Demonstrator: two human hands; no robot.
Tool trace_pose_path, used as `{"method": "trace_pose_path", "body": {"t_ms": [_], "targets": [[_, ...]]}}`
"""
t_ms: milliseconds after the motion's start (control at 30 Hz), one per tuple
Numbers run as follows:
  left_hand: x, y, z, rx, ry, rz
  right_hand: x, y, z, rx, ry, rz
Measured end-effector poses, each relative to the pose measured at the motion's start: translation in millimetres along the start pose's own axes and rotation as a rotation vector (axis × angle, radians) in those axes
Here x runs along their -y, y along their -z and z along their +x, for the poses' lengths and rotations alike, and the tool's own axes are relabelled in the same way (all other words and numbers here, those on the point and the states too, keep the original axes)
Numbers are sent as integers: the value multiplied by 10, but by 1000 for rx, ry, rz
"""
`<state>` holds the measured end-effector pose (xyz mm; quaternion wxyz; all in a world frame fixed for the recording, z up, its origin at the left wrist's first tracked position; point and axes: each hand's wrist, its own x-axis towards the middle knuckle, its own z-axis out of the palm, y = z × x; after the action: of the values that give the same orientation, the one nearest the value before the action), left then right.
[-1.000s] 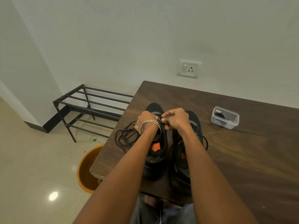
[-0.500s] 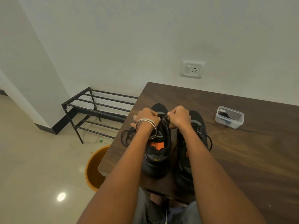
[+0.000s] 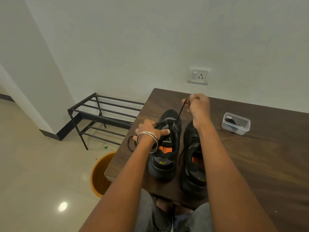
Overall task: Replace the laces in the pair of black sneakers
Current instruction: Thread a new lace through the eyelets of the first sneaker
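Right hand [image 3: 199, 104] grip pinches lace [image 3: 180, 111], taut toward 12 o'clock; left hand [image 3: 150, 131] grips left shoe [image 3: 167, 143] on bench [image 3: 250, 156]. Risk: I overpull, lace slips out of eyelet.

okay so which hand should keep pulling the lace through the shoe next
Right. The right hand already pinches the lace, drawn taut from the left sneaker, while the left hand holds that sneaker.
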<state>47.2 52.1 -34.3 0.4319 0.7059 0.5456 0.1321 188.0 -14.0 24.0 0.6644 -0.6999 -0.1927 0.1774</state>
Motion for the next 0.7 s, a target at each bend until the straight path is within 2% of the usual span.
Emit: {"method": "trace_pose_path", "body": {"t_ms": [100, 167, 233, 300, 367, 433, 500, 567, 700], "targets": [[-5, -28, -33, 43, 63, -42, 257, 86, -95, 27, 81, 512], [-11, -46, -49, 71, 96, -77, 369, 169, -127, 43, 168, 627], [-8, -60, -51, 79, 113, -75, 349, 207, -133, 67, 221, 417], [-6, -73, -40, 75, 116, -58, 192, 205, -124, 123, 206, -90], [-7, -81, -36, 62, 114, -33, -56, 196, -95, 266, 121, -592], [2, -88, -27, 46, 98, 14, -278, 141, -83, 418, 37, -875], [-1, -82, -31, 24, 65, 83, -385, 70, -69, 429, 9, -960], [-9, -81, -31, 12, 35, 122, -435, 5, -42, 349, 22, -936], [-18, -67, -32, 13, 21, 122, -349, -39, -60, 235, 60, -699]]}}
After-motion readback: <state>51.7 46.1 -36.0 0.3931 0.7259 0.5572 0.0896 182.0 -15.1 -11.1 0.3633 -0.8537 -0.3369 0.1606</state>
